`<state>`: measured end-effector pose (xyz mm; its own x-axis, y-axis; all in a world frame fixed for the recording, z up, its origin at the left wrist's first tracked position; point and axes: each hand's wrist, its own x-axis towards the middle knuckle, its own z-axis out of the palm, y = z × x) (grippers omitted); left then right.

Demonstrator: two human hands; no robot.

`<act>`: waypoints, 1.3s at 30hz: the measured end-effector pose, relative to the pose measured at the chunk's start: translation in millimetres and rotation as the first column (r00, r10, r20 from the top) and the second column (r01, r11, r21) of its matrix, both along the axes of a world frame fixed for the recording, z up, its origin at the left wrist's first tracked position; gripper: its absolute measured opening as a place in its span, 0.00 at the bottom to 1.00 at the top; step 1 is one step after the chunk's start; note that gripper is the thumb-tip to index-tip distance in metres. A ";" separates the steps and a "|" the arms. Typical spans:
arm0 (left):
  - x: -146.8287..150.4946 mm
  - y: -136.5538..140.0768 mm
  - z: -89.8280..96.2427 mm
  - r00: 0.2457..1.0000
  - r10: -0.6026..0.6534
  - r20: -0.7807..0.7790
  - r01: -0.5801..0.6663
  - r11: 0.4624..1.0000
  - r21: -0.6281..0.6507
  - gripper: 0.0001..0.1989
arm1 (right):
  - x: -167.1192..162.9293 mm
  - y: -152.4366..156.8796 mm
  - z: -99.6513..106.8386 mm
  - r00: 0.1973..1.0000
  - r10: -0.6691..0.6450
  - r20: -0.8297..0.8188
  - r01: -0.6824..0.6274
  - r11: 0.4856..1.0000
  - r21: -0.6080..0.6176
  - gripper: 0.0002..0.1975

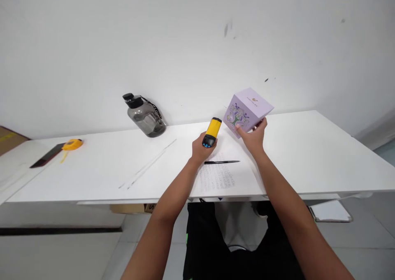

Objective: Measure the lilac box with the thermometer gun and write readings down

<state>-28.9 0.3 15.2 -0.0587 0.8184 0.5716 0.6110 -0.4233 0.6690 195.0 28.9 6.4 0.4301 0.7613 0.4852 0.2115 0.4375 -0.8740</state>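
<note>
My left hand (201,148) is closed around a yellow-and-black handheld device (213,128), which has small blue spots at its near end. Just right of it, my right hand (254,139) grips a lilac box (243,111) by its lower side, thumb on the printed face. The box is tilted, with a flower-like pattern on one face and a small gold logo on the top. Below the hands lies a sheet of paper (217,179) covered in writing. Across its upper part rests a black pen (222,162).
A grey see-through bottle (148,117) stands by the wall on the white table (101,160). Further left are an orange tape measure (73,144) and a dark flat strip (49,154). A cardboard box (10,140) shows at the left edge. A white pad (331,211) is below the table.
</note>
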 end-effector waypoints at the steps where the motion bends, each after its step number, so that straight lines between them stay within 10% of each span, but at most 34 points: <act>1: 0.6 -3.9 1.1 0.999 -0.021 -0.026 0.022 0.999 0.030 0.17 | -3.2 -3.7 0.9 1.000 -0.003 0.008 0.002 1.000 0.025 0.55; 10: 8.9 -22.5 0.0 0.981 -0.190 -0.034 0.192 0.978 0.085 0.18 | -29.8 -23.5 9.5 0.977 0.210 -0.032 -0.208 0.976 0.066 0.50; 17: 17.3 -24.8 -3.2 0.966 -0.171 0.196 0.202 0.968 -0.148 0.15 | -26.9 -27.5 11.2 0.991 0.128 0.047 -0.130 0.991 0.034 0.54; 39: 20.2 -18.3 -10.5 0.918 -0.200 0.342 0.286 0.932 -0.223 0.18 | -10.5 -20.3 5.3 0.975 0.176 0.138 -0.178 0.984 0.000 0.56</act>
<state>-8.7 -17.9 4.8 0.0231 0.9474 0.3193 0.2566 -0.3143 0.9140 184.5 8.6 11.7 0.2177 0.8132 0.5397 0.2471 0.4890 -0.8366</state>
